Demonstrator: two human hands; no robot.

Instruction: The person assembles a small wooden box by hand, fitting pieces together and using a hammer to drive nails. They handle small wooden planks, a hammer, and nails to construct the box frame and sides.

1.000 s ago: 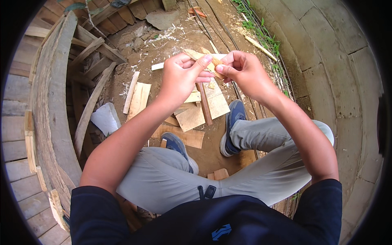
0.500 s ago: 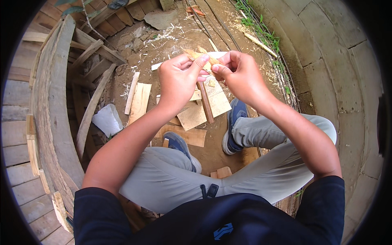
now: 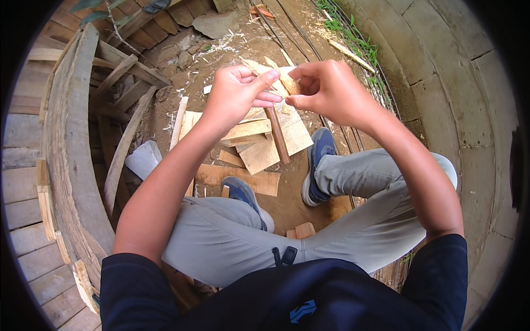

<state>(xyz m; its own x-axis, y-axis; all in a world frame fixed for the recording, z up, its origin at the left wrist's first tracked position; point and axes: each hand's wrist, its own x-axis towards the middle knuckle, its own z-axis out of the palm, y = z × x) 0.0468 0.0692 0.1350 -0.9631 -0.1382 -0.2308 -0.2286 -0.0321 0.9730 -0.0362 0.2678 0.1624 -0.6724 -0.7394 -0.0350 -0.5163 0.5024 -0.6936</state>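
Over the work spot, my left hand point(image 3: 237, 91) pinches a small, pale, pointed piece of wood point(image 3: 288, 84) between thumb and fingers. On its other side my right hand point(image 3: 337, 91) is curled, thumb and fingertips at the end of the same piece. The fingers partly hide its shape. Below them, a brown wooden handle point(image 3: 279, 138) slants across a flat light board point(image 3: 262, 157); my hands cover the handle's upper end. Left of the handle lies a short wooden block point(image 3: 247, 129).
Wood offcuts point(image 3: 237, 179) lie between my shoes. A pale stone point(image 3: 143, 159) sits left, near a curved timber structure point(image 3: 72, 160). Shavings point(image 3: 234, 41) litter the dirt beyond. Black cables point(image 3: 298, 30) run along the ground, and a concrete block wall point(image 3: 441, 94) rises at right.
My right hand has shifted slightly up and right, its fingers now higher on the wood piece. My left hand has moved slightly left, uncovering more of the block below.
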